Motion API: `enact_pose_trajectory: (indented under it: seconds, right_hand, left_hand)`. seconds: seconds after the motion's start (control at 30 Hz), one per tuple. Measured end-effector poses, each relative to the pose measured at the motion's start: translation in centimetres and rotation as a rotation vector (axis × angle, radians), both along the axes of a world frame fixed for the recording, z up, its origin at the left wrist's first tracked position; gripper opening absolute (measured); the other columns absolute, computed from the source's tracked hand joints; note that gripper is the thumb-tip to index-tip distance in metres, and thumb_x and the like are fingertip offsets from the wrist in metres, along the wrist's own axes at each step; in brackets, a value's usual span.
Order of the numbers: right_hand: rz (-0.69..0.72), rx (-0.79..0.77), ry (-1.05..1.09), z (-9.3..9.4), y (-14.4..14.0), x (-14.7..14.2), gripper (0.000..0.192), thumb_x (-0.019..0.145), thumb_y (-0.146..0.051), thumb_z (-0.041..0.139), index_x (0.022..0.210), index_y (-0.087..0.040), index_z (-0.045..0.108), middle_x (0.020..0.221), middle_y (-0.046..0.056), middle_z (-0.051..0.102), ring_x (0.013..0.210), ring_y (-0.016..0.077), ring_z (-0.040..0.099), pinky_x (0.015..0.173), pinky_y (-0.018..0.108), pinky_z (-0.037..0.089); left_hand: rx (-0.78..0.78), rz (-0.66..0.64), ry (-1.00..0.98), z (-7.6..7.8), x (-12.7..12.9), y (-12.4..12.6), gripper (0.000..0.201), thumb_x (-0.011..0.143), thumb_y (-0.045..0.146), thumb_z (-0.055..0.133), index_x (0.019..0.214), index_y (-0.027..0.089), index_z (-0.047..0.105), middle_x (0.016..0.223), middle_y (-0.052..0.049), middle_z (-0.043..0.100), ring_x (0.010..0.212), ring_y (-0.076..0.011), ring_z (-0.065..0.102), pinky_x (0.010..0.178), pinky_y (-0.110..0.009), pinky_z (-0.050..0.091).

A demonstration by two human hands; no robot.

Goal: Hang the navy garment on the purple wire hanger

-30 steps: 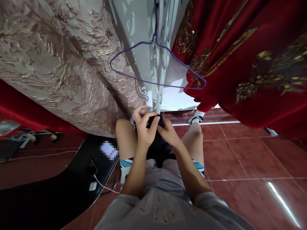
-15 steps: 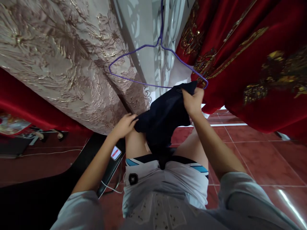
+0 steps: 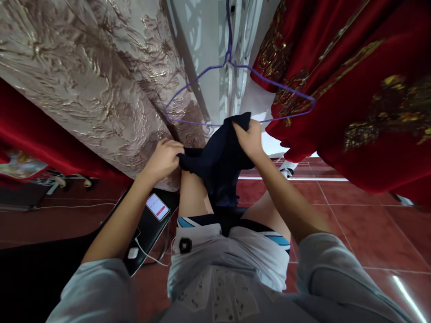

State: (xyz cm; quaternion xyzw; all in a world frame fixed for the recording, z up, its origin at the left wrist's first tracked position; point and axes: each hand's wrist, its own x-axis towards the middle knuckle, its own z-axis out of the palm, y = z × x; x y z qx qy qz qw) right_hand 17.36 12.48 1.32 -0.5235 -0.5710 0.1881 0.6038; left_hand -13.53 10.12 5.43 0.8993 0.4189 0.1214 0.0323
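Observation:
A dark navy garment [image 3: 220,154] is stretched between my two hands above my lap; its exact kind does not show. On the left, my left hand [image 3: 164,157] is closed on one edge of the cloth. My right hand [image 3: 249,138] pinches the garment near its upper corner, which sticks up past the fingers. Just behind the cloth hangs a purple wire hanger [image 3: 208,68], its bottom bar partly hidden by the garment. Nothing is seen hanging on the hanger's shoulders.
Cream fabric with gold relief [image 3: 111,76] hangs at left, red embroidered cloth [image 3: 336,107] at right. A white ornate metal frame [image 3: 239,67] stands behind the hanger. A lit phone [image 3: 157,207] and a white charger [image 3: 133,253] lie on a black seat [image 3: 148,231] beside my left leg.
Both hands have shifted left with the garment, the left one also upward. The hanger now lies further right of the cloth and looks wider. More of the phone shows.

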Motion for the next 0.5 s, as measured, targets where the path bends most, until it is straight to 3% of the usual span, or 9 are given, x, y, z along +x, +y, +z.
enact_pose_trajectory:
  seconds: [0.07, 0.17, 0.27, 0.33, 0.43, 0.5]
  right_hand:
    - [-0.068, 0.015, -0.073, 0.4, -1.5, 1.8, 0.035, 0.080, -0.038, 0.070, 0.059, -0.021, 0.048, 0.060, -0.001, 0.047, 0.065, 0.0160, 0.051, 0.069, 0.034, 0.053]
    - [-0.055, 0.043, -0.113, 1.6, -4.1, 3.2, 0.041, 0.080, -0.032, 0.070, 0.057, -0.021, 0.039, 0.058, -0.003, 0.037, 0.058, 0.0111, 0.041, 0.059, 0.029, 0.043]
    - [-0.027, 0.039, -0.085, 2.4, -5.7, 3.1, 0.040, 0.082, -0.032, 0.069, 0.057, -0.021, 0.040, 0.059, -0.002, 0.039, 0.057, 0.0100, 0.039, 0.054, 0.027, 0.037]
    - [0.001, 0.008, -0.067, 2.6, -6.2, 2.6, 0.038, 0.084, -0.034, 0.069, 0.058, -0.020, 0.045, 0.061, -0.001, 0.044, 0.059, 0.0112, 0.043, 0.054, 0.027, 0.039]
    - [0.086, -0.025, -0.111, 2.7, -7.1, 2.6, 0.029, 0.090, -0.038, 0.065, 0.069, -0.019, 0.059, 0.070, 0.002, 0.058, 0.068, 0.0160, 0.057, 0.063, 0.031, 0.051]
    - [0.069, 0.045, -0.190, 3.2, -7.8, 3.5, 0.017, 0.092, -0.035, 0.063, 0.088, -0.020, 0.071, 0.087, 0.006, 0.069, 0.085, 0.0216, 0.067, 0.079, 0.037, 0.058]
  left_hand:
    - [0.070, 0.108, -0.012, 0.2, -1.7, 0.6, 0.030, 0.072, 0.011, 0.047, 0.085, 0.021, 0.073, 0.110, -0.010, 0.078, 0.119, -0.0347, 0.068, 0.113, -0.063, 0.043]
    - [0.194, 0.159, -0.249, 1.1, -2.5, 1.3, 0.035, 0.077, 0.009, 0.046, 0.094, 0.023, 0.074, 0.121, -0.007, 0.077, 0.122, -0.0295, 0.068, 0.112, -0.051, 0.049]
    - [0.241, 0.078, -0.569, 2.8, 0.1, 1.6, 0.036, 0.084, 0.007, 0.045, 0.102, 0.024, 0.072, 0.135, -0.004, 0.072, 0.131, -0.0228, 0.065, 0.117, -0.040, 0.047]
    - [0.216, 0.014, -0.696, 4.1, 2.7, 1.8, 0.034, 0.093, 0.012, 0.045, 0.112, 0.025, 0.070, 0.135, -0.003, 0.072, 0.131, -0.0214, 0.065, 0.117, -0.037, 0.047]
    - [0.173, -0.041, -0.744, 5.4, 6.1, 2.6, 0.031, 0.099, 0.024, 0.050, 0.125, 0.027, 0.066, 0.129, -0.003, 0.073, 0.128, -0.0228, 0.067, 0.118, -0.039, 0.047]
    - [0.156, -0.056, -0.725, 5.8, 7.1, 3.2, 0.029, 0.098, 0.029, 0.055, 0.125, 0.028, 0.067, 0.123, -0.004, 0.073, 0.127, -0.0250, 0.067, 0.120, -0.040, 0.046]
